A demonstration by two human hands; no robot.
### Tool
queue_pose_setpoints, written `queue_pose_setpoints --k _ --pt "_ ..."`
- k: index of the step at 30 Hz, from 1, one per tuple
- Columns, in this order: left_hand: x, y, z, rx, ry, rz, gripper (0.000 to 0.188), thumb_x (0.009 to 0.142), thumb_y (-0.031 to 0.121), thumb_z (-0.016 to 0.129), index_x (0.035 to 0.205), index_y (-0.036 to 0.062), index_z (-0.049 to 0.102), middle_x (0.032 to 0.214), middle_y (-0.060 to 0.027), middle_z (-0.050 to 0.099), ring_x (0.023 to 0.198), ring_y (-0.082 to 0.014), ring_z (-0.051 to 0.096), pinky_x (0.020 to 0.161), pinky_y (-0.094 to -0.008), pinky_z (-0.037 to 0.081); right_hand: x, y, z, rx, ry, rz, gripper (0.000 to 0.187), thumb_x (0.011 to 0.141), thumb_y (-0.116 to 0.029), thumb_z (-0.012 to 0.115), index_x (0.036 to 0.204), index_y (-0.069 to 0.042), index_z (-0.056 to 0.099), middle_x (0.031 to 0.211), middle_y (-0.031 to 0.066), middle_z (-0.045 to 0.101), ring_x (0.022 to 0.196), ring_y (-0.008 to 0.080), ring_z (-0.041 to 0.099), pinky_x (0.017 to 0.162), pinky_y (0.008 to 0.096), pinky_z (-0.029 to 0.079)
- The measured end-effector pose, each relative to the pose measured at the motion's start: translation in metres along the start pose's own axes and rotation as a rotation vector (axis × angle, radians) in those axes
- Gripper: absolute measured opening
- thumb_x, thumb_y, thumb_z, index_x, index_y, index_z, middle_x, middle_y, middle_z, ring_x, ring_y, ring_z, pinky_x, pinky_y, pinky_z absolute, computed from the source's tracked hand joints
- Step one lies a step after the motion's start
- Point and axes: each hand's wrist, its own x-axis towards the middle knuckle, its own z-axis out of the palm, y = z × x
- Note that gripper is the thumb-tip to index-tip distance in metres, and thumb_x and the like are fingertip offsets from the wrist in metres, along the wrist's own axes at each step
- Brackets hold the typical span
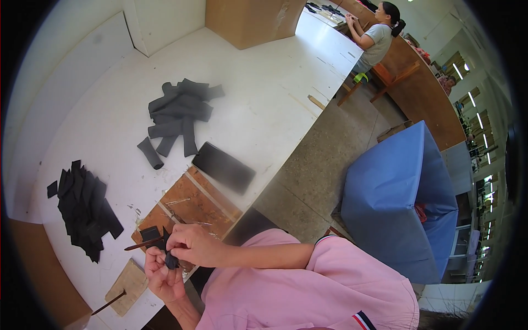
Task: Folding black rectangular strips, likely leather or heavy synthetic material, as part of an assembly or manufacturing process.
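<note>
Low in the view, over the table's near edge, my two hands are together at a small black fabric piece (172,260). My left hand (164,278) pinches it from below with bent fingers. From the right, my right hand (193,243) grips its upper part, fingers closed. A rusty brown spike (144,243) runs close by the fingertips; whether the fabric sits on it I cannot tell. Just behind lies another black piece (149,234). Flat black pieces form a pile (82,209) at the left. Farther back is a heap of black fabric tubes (179,113).
A dark phone-like slab (224,166) lies beside a worn brown board (190,198). Another spike (110,302) stands by a wooden block (127,286). A cardboard box (250,22) is at the back. Right of the white table (264,93) stands a blue bin (385,198); a person sits beyond.
</note>
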Motion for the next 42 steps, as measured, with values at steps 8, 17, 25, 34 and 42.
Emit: queue_pose_setpoints --k 8,17,25,34,42 --pt "0.002 -0.016 -0.003 0.581 0.396 0.314 0.016 0.069 -0.01 0.046 0.082 -0.0014 0.05 0.071 -0.0032 0.051 0.053 -0.0037 0.045 0.043 -0.0149 0.032 -0.005 0.006 0.002 1.187 -0.336 0.892 0.008 0.077 -0.011 0.057 0.075 -0.005 0.052 0.058 -0.0012 0.046 0.045 0.0036 0.036 0.039 0.0183 0.027" --pt "-0.011 -0.002 0.008 0.244 0.065 0.076 0.021 0.071 -0.009 0.051 0.09 -0.0031 0.045 0.068 -0.0095 0.054 0.034 -0.0022 0.034 0.029 -0.0145 0.023 -0.001 0.005 -0.006 0.854 -0.299 0.728 0.014 0.082 -0.017 0.055 0.074 -0.007 0.052 0.062 -0.0046 0.046 0.053 0.0036 0.04 0.048 0.0168 0.033" --pt "-0.026 -0.004 0.034 0.516 0.146 0.198 0.037 0.071 -0.003 0.056 0.106 -0.0058 0.045 0.074 -0.0083 0.057 0.043 -0.0029 0.042 0.037 -0.0138 0.031 0.0 -0.004 -0.008 0.838 -0.318 0.458 0.014 0.081 -0.014 0.056 0.075 -0.003 0.049 0.083 -0.0025 0.047 0.076 0.0046 0.042 0.067 0.0193 0.036" --pt "-0.02 -0.016 0.045 0.71 0.346 0.457 0.011 0.077 -0.009 0.049 0.084 -0.001 0.054 0.088 -0.0051 0.053 0.056 -0.0039 0.046 0.046 -0.0151 0.035 0.009 -0.037 -0.013 0.076 -0.092 -0.047 0.008 0.07 0.001 0.058 0.075 0.0 0.051 0.08 0.0086 0.053 0.067 0.0187 0.052 0.057 0.027 0.042" --pt "-0.019 0.028 0.069 -0.11 -0.022 -0.002 0.01 0.079 -0.001 0.051 0.088 -0.0008 0.048 0.068 -0.0062 0.054 0.047 -0.0058 0.046 0.038 -0.0167 0.033 0.03 -0.071 -0.024 0.323 -0.312 0.273 0.01 0.077 -0.007 0.055 0.072 -0.001 0.049 0.067 0.0032 0.048 0.061 0.0081 0.044 0.054 0.0222 0.036"
